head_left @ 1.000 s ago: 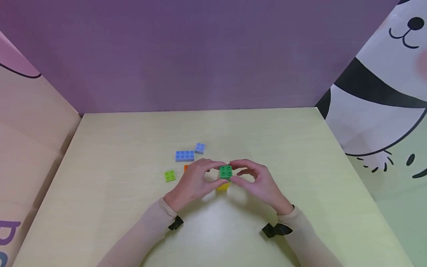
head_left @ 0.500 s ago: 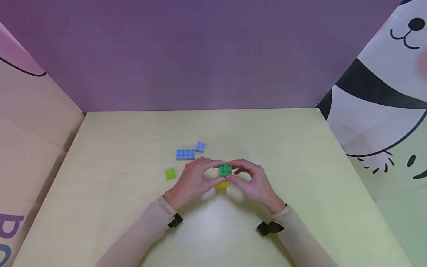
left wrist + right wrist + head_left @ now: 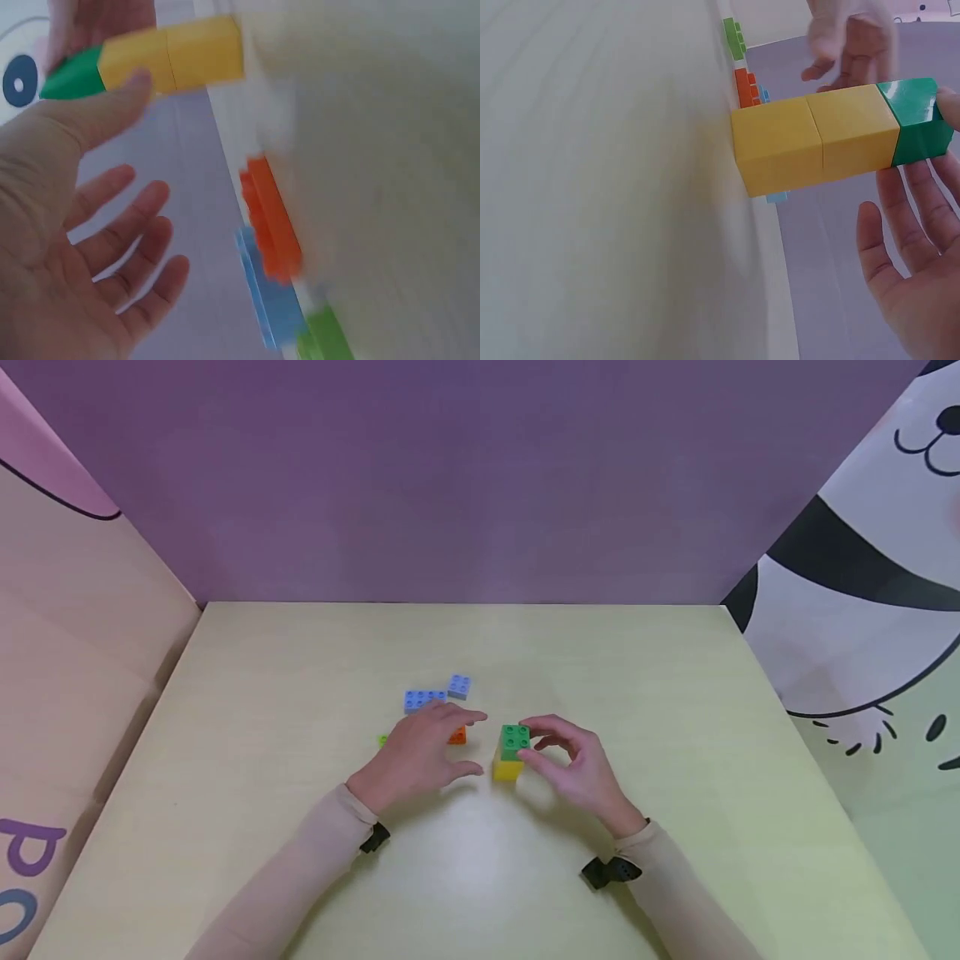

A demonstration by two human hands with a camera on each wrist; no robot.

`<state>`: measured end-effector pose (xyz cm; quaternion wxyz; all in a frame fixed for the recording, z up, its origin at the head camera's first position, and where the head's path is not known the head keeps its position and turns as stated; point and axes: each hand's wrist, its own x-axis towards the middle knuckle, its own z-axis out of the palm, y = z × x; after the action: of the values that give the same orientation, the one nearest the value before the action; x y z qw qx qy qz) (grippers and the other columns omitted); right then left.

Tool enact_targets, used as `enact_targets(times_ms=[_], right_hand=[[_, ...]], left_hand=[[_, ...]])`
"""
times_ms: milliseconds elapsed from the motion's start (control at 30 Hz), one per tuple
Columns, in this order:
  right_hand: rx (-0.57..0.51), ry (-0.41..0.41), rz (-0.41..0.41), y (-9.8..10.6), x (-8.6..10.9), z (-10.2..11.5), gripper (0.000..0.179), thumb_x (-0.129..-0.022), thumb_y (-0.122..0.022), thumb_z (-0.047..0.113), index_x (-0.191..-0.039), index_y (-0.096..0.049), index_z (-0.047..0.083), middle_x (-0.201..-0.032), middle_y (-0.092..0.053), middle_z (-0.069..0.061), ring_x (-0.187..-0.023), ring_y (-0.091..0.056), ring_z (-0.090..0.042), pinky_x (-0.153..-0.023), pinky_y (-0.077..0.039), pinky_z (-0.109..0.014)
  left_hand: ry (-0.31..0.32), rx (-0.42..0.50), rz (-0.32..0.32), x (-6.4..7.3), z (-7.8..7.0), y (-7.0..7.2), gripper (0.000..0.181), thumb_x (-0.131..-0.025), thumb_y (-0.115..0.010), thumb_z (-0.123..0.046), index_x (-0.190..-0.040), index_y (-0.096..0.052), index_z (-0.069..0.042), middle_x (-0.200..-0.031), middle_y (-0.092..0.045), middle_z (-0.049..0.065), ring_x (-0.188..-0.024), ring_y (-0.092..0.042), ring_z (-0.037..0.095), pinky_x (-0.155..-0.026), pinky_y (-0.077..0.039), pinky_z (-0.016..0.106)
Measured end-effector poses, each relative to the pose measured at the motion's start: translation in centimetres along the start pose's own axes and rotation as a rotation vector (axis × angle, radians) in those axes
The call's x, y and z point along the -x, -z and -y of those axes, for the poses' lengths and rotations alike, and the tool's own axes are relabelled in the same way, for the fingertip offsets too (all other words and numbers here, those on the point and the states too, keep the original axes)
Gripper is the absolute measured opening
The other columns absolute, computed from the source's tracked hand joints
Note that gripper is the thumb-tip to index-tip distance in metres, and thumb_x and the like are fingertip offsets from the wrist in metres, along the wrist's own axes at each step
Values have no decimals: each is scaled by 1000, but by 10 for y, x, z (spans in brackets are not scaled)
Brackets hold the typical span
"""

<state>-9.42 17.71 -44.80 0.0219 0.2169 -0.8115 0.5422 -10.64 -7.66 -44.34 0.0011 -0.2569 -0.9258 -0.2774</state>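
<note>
Two yellow plastic blocks [image 3: 816, 144] stand stacked on the pale table [image 3: 645, 681], a studded green plastic brick [image 3: 515, 740] atop them pinched by the right hand [image 3: 576, 768], the left hand [image 3: 414, 754] spread nearby, apart from it

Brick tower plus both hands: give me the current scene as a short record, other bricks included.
tower: green brick on two stacked yellow bricks, upright
right hand: pinches the green brick between thumb and fingers
left hand: apart from the tower, fingers spread, holding nothing
table: bears larger blue brick, smaller blue brick, orange brick, lime brick
occlusion: left hand partly hides orange and lime bricks in head view
</note>
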Motion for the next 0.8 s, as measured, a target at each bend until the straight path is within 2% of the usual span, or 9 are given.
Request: enact_targets(times_ms=[100,367,600,800], right_hand=[[-30,8,-5,0,0,-2,33,-85,-76,2,-117,-68,7,-110,-71,-8,-102,-64,-9,-85,-57,-39],[-58,42,-4,-3,-2,-4,34,-84,-74,-2,-117,-67,4,-109,-70,-5,-102,-63,-8,-83,-57,-29],[-74,53,-14,-4,-2,-4,35,-84,-74,-5,-117,-67,3,-110,-70,-6,-102,-63,-9,-82,-56,-27],[-79,42,-12,-4,0,-6,35,-84,-73,-6,-117,-67,1,-110,-69,3,-103,-62,-7,-82,-56,-25]], left_hand=[[53,-48,15,-1,14,6,55,-81,-81,-42,-131,-64,-24,-130,-66,-3,-125,-56,21,-101,-50,42],[94,-92,59,-2,41,5,46,-84,-80,-32,-126,-68,-17,-128,-67,2,-121,-59,24,-103,-50,41],[110,-41,74,-2,48,6,35,-86,-78,-22,-121,-71,-17,-118,-72,-2,-109,-63,19,-96,-52,37],[123,-26,109,-4,50,5,38,-87,-77,-23,-125,-69,-18,-122,-70,-2,-109,-63,18,-96,-52,37]])
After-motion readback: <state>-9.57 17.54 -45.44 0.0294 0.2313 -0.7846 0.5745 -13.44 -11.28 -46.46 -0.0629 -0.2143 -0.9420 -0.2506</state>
